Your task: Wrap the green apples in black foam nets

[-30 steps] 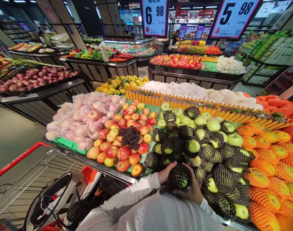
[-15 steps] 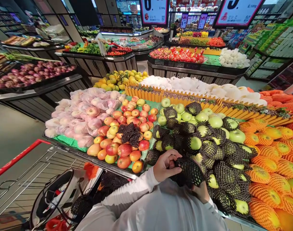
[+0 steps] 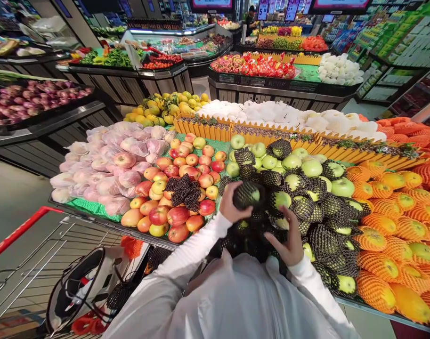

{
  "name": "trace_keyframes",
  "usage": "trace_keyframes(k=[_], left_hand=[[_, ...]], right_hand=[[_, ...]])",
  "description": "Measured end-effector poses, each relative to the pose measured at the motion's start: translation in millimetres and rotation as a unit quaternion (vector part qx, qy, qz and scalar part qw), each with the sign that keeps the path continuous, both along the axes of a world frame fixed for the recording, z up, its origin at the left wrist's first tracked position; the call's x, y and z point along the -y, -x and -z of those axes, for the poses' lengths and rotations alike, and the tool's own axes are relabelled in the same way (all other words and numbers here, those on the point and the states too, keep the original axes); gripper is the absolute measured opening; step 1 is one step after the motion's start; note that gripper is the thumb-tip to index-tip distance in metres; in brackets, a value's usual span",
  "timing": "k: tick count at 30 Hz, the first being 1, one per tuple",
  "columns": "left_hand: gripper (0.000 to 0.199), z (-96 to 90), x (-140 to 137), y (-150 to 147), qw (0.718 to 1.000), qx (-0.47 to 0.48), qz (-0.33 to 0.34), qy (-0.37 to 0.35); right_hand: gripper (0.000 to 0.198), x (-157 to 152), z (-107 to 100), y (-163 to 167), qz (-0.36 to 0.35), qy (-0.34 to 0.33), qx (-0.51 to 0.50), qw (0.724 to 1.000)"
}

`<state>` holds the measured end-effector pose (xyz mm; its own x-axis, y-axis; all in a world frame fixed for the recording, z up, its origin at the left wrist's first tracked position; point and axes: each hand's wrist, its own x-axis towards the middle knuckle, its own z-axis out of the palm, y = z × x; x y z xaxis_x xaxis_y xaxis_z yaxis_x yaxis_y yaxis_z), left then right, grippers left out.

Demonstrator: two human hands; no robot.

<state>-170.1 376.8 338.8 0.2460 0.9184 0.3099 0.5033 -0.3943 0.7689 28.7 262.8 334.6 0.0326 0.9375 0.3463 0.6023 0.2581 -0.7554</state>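
Observation:
My left hand (image 3: 231, 203) is wrapped around a green apple (image 3: 248, 195) in a black foam net, holding it at the near-left part of the green apple pile. Thumb and fingers grip it from the left side. My right hand (image 3: 291, 241) is open, thumb and fingers spread and facing left, with nothing in it. It hovers over the netted green apples (image 3: 302, 207). Left of my left hand, a bunched black foam net (image 3: 183, 192) lies on the red apples (image 3: 177, 215).
Pink-wrapped fruits (image 3: 109, 165) fill the stand's left side, and orange-netted papayas (image 3: 380, 263) its right. A low orange fence (image 3: 271, 134) runs behind the apples, with white-netted fruit (image 3: 257, 115) beyond it. A shopping cart (image 3: 31, 226) with a bag inside stands at lower left.
My hands have parted. My left hand has lifted the netted apple forward and slightly left, while my right hand has let go of it and opened. The camera view has tilted down.

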Motion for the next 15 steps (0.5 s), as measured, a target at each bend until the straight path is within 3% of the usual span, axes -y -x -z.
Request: trace_keyframes(k=[3, 6, 10, 15], left_hand=[[0.081, 6.2, -55, 3, 0.984, -0.119, -0.134, -0.015], [0.082, 17.0, -91, 3, 0.952, -0.276, -0.125, 0.045], [0.088, 27.2, -108, 0, 0.926, -0.362, -0.066, 0.084], [0.079, 18.4, -100, -9, 0.942, -0.329, -0.062, 0.016]], right_hand=[[0.058, -39, -13, 10, 0.048, 0.006, 0.26, 0.965], [0.056, -70, -6, 29, 0.043, 0.054, 0.404, 0.912], [0.049, -95, 16, 44, 0.069, 0.094, 0.467, 0.877], [0.042, -101, 24, 35, 0.088, 0.096, 0.468, 0.874]])
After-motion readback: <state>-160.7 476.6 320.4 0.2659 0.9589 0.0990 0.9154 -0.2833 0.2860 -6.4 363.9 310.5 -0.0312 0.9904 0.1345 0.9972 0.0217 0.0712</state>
